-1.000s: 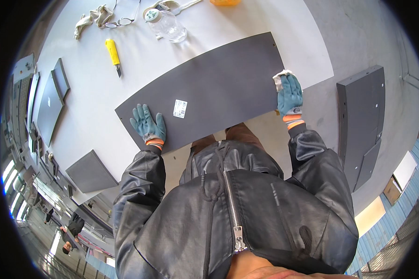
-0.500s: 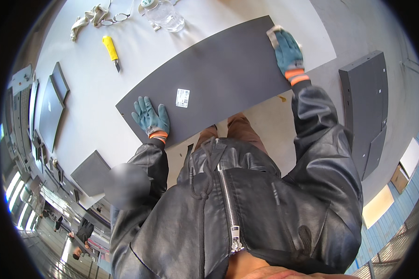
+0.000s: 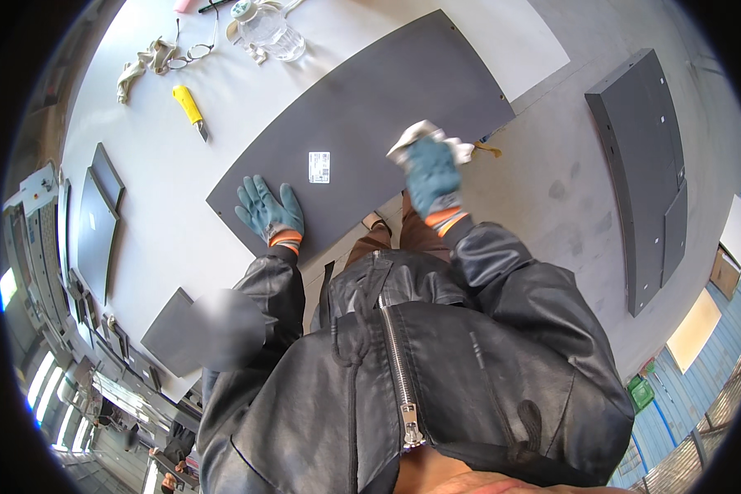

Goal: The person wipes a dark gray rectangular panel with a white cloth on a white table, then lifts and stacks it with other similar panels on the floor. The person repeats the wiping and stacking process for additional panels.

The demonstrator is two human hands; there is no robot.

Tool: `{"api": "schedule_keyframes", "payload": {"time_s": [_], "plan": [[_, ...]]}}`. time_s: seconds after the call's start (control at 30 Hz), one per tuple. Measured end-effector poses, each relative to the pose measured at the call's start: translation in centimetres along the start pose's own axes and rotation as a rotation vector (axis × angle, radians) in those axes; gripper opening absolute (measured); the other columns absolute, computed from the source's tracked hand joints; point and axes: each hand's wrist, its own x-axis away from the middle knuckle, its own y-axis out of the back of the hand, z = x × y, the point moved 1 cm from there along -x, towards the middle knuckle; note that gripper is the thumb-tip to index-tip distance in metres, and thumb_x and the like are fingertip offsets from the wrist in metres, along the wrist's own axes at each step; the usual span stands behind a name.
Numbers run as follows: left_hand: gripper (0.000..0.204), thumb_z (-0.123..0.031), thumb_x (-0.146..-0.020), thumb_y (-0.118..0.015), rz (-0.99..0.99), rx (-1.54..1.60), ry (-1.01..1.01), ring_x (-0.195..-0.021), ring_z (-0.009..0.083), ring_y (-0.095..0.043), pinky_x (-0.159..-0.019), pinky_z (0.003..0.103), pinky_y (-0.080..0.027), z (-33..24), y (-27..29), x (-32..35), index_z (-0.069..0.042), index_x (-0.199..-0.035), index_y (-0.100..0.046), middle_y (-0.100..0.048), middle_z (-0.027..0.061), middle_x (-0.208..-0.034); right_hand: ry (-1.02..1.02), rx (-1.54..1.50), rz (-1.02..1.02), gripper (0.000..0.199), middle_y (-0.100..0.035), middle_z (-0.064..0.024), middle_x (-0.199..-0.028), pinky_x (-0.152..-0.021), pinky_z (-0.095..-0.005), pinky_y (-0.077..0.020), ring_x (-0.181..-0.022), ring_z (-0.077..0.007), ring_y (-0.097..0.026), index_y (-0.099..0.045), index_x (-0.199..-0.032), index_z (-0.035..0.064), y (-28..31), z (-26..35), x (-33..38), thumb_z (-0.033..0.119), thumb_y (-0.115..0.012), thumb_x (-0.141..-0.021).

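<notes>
A dark grey panel (image 3: 370, 107) with a white label (image 3: 319, 167) lies flat on the light table in front of me. My left hand (image 3: 270, 210), in a teal glove with an orange cuff, rests on the panel's lower left corner, fingers spread. Gloved the same way, my right hand (image 3: 433, 177) is closed on a whitish cloth (image 3: 420, 136) over the panel's near edge, right of the middle. Motion smears this hand a little, and part of the cloth is hidden under it.
Beyond the panel lie a yellow utility knife (image 3: 188, 104) with its blade out, glasses (image 3: 193, 55), a crumpled cloth (image 3: 144, 66) and a clear bottle (image 3: 276, 34). Dark panels stand or lie at the right (image 3: 642, 173) and left (image 3: 97, 230). People are far off, lower left.
My right hand has swept the cloth from the panel's far right end leftward and toward me. My left hand stays on the same corner.
</notes>
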Motion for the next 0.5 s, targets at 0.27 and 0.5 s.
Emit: {"api": "schedule_keyframes", "payload": {"time_s": [0.27, 0.5], "plan": [[0.073, -0.053, -0.101, -0.044, -0.033, 0.050, -0.012, -0.154, 0.0355, -0.020, -0.124, 0.056, -0.006, -0.2, -0.3, 0.0, -0.005, -0.155, -0.038, -0.030, 0.0155, -0.164, 0.070, 0.188, -0.597, 0.035, -0.066, -0.0163, -0.128, -0.099, -0.0470, -0.0494, -0.114, -0.0343, -0.063, -0.065, -0.123, 0.0042, 2.7, -10.6, -4.0, 0.024, -0.061, -0.095], [0.073, -0.056, -0.101, -0.040, -0.030, -0.013, -0.012, -0.155, 0.0336, -0.019, -0.124, 0.055, -0.006, -0.3, -0.9, -0.4, -0.006, -0.155, -0.037, -0.029, 0.0133, -0.165, 0.064, 0.390, -0.494, 0.026, -0.067, -0.0091, -0.105, -0.080, -0.0429, -0.0575, -0.089, -0.0233, -0.068, -0.066, -0.112, 0.0060, 2.3, -1.0, -3.5, 0.024, -0.062, -0.094]]}}
